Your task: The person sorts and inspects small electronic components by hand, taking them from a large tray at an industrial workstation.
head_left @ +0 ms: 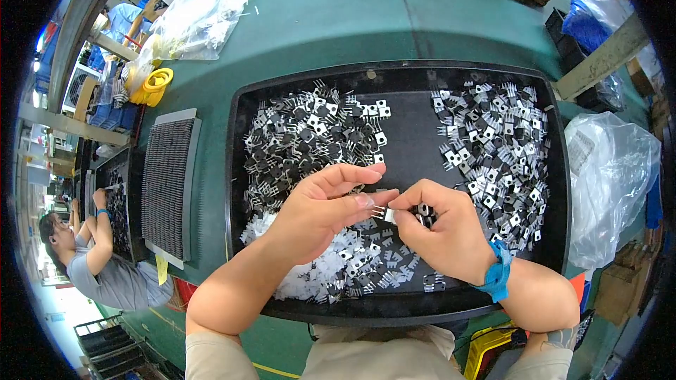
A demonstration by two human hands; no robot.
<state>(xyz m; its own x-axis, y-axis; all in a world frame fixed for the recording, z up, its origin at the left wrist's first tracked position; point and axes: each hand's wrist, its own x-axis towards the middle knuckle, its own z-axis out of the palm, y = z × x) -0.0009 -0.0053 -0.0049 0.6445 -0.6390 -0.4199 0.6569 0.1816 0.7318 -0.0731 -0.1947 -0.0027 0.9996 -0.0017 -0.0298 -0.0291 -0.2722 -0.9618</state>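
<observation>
Over the black tray (pixel 394 79), my two hands meet at one small transistor with metal legs (pixel 390 215). My right hand (pixel 447 229) pinches its body between thumb and forefinger, and more dark parts (pixel 422 214) are tucked under its curled fingers. With thumb and a finger pressed together, my left hand (pixel 317 204) is at the legs; what it pinches is too small to make out. Below the hands lie small white pieces (pixel 304 278) and loose transistors (pixel 360 260). A large transistor heap (pixel 303 137) fills the tray's left, another heap (pixel 500 162) its right.
Left of the tray stands a grey rack packed with dark parts (pixel 169 186). Yellow tape rolls (pixel 156 84) and a clear plastic bag (pixel 201 24) lie beyond it. Another bag (pixel 609 183) borders the tray's right. A co-worker (pixel 105 260) sits at far left; metal posts (pixel 605 56) flank the table.
</observation>
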